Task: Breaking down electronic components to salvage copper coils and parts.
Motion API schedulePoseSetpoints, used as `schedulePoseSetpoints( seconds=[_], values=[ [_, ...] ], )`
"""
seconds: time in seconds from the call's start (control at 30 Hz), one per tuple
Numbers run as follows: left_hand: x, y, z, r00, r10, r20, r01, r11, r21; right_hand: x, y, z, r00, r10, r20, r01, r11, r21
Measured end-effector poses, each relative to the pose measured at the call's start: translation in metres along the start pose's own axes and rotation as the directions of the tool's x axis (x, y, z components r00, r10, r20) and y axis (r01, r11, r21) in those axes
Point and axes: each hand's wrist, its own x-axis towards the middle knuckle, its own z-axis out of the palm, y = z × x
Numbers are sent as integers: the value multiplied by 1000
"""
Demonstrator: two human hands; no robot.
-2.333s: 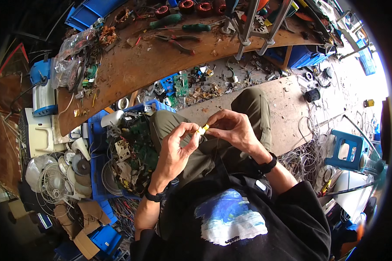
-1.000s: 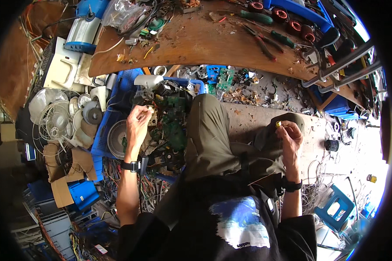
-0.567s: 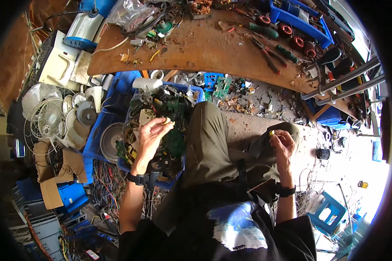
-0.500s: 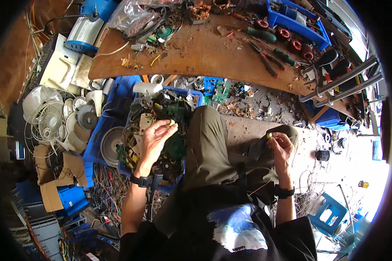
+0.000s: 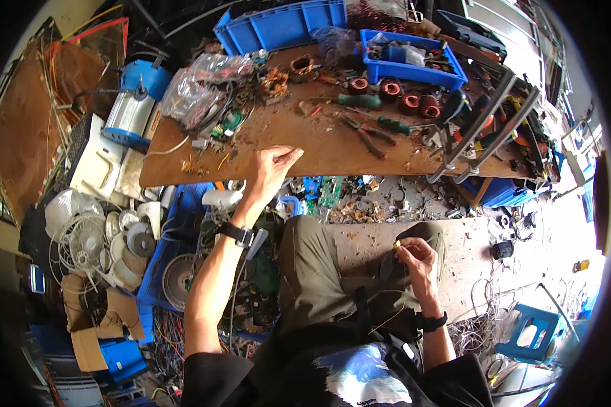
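Note:
My left hand (image 5: 274, 167) is over the near part of the brown wooden bench (image 5: 210, 159), its fingertips pinched together. Whatever may be between those fingers is too small or hidden to make out. Above my right knee, my right hand (image 5: 419, 263) grips a small yellow piece (image 5: 396, 244) between thumb and fingers. A thin copper-coloured wire (image 5: 391, 317) shows across my lap below that hand. Pliers with red and black handles (image 5: 370, 138) and a green-handled screwdriver (image 5: 394, 125) lie on the bench, to the right of my left hand.
Copper-wound coils (image 5: 409, 104) and a blue tray (image 5: 414, 76) of parts stand farther back. Metal bars (image 5: 485, 125) jut over the bench's right side. Fan parts (image 5: 81, 234) are piled at left, beside a blue crate (image 5: 183, 210). A blue stool (image 5: 531, 332) stands at lower right.
My left hand has moved up and forward from over the crate of circuit boards to the bench. The view has tilted up. My right hand still grips the yellow piece above my knee.

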Motion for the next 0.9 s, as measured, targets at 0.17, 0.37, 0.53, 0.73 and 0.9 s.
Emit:
schedulePoseSetpoints(
  seconds=[0.17,0.37,0.53,0.73,0.9],
  values=[
    [43,-5,40,991,136,9,-133,979,-155,-5,-6,-13,1000,20,-19,-19,999,38],
    [63,13,81,988,157,-11,-157,982,-109,-6,-9,-27,998,35,-47,-32,998,58],
    [69,6,90,991,130,33,-131,991,15,-4,-8,-32,998,54,-29,-50,993,107],
    [67,14,93,983,181,14,-181,984,-3,-2,-12,-31,998,55,-22,-53,992,111],
    [62,7,90,937,346,-51,-311,892,327,-1,-14,-24,998,56,-36,-52,992,114]
  ],
)
